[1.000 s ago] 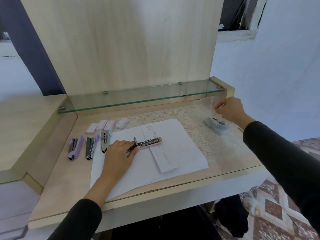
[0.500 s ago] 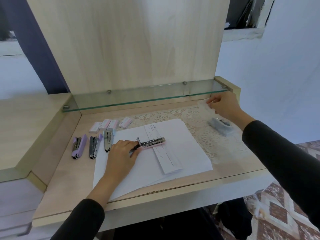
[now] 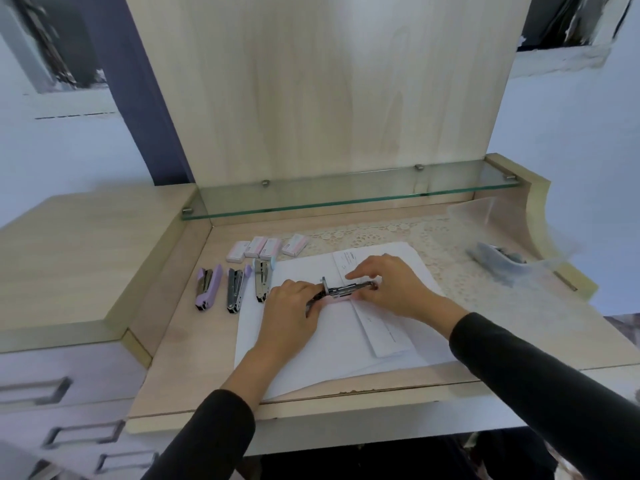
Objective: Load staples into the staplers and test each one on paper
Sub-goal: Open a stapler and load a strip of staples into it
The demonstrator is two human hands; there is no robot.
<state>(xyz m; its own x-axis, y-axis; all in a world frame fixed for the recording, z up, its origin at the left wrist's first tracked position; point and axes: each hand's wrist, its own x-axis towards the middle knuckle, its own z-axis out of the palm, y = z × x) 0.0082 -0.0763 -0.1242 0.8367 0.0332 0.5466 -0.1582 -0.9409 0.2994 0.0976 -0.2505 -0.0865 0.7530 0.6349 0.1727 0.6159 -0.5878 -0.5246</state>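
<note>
A pink stapler [image 3: 346, 290] lies opened on the white paper sheets [image 3: 332, 341], its metal staple channel facing up. My left hand [image 3: 292, 308] holds its left end down on the paper. My right hand [image 3: 391, 284] rests at its right end, fingertips pinching at the channel; whether staples are between them is hidden. A narrow folded slip [image 3: 382, 336] lies under the stapler. Three more staplers lie left of the paper: a purple stapler [image 3: 207, 287], a dark stapler [image 3: 235, 289] and a pale blue stapler [image 3: 262, 280]. Several small staple boxes [image 3: 265, 248] sit behind them.
A clear plastic tub [image 3: 485, 211] and a greyish box of staples [image 3: 497, 261] stand blurred at the right on a lace mat [image 3: 440, 244]. A glass shelf [image 3: 346, 195] runs along the back. Drawers [image 3: 69, 410] stand to the left.
My right hand has left the plastic tub at the far right and come back to the right end of the pink stapler. My left hand has stayed on the stapler.
</note>
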